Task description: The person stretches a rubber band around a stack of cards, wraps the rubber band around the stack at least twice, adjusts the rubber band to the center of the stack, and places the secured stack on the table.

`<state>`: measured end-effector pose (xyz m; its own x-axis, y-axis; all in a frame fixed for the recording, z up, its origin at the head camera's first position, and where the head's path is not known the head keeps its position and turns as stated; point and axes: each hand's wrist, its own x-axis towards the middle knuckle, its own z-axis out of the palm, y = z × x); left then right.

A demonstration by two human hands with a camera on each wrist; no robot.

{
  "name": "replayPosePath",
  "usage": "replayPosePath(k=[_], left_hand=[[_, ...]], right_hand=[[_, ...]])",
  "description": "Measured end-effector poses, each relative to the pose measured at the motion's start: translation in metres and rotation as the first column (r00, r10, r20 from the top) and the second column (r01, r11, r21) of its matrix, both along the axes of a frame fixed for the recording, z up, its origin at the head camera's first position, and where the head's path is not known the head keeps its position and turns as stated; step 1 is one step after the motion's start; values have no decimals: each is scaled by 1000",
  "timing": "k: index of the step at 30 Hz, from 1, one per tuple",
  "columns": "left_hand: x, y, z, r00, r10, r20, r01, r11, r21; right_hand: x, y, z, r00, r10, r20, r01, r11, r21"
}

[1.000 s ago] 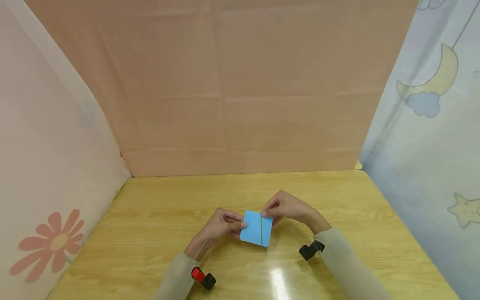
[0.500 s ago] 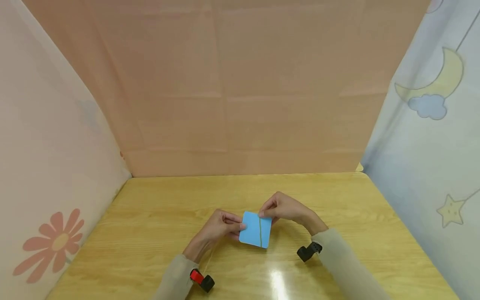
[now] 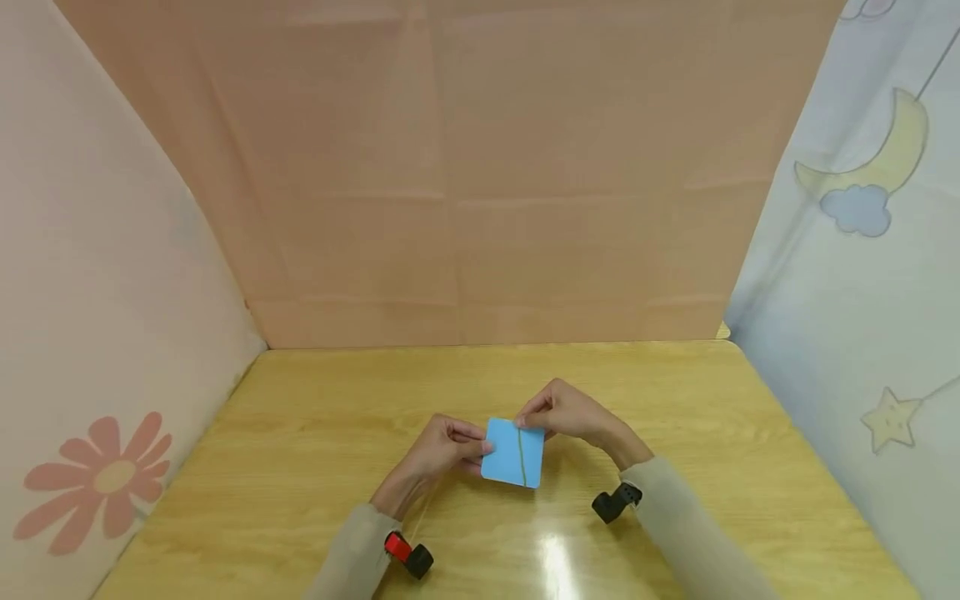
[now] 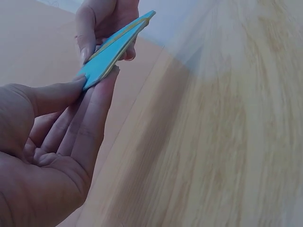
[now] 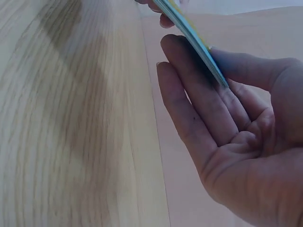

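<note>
A thin square stack of light-blue cards (image 3: 501, 463) is held up above the table in the head view. Round it runs a yellowish rubber band (image 3: 522, 462), right of its middle. My left hand (image 3: 438, 450) pinches the stack's left edge between thumb and fingers. At the upper right edge my right hand (image 3: 573, 414) pinches the stack, its thumb at the top end of the band. Layered edges of the card stack (image 5: 196, 45) show in the right wrist view. In the left wrist view the rubber band (image 4: 127, 30) crosses the blue face. The stack's underside is mostly hidden.
Below the hands lies a wood-grain table (image 3: 337, 392). A peach cloth (image 3: 450, 208) hangs along its back edge, with a flower-printed cloth (image 3: 112, 333) on the left and a moon-and-star cloth (image 3: 810, 333) on the right. Each wrist wears a small black camera.
My right hand has shifted slightly left along the stack's top edge, and the band's upper end has moved left with it. My left hand keeps its pinch.
</note>
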<state>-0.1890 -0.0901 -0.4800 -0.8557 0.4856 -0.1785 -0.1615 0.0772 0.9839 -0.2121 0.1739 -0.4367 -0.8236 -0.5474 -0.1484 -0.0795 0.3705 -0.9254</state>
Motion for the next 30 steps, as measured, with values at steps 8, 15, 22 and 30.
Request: replayPosePath(k=[8, 15, 22, 30], left_hand=[[1, 4, 3, 1000, 3, 1, -3, 1000, -3], [1, 3, 0, 1000, 11, 5, -11, 1000, 1], [1, 1, -2, 999, 34, 17, -34, 999, 7], [-1, -3, -1, 998, 59, 23, -59, 998, 28]], right_hand=[[0, -3, 3, 1000, 0, -19, 1, 1000, 20], [2, 1, 2, 999, -43, 26, 43, 999, 7], [5, 8, 0, 995, -81, 63, 84, 995, -46], [11, 11, -5, 990, -91, 103, 104, 986, -128]])
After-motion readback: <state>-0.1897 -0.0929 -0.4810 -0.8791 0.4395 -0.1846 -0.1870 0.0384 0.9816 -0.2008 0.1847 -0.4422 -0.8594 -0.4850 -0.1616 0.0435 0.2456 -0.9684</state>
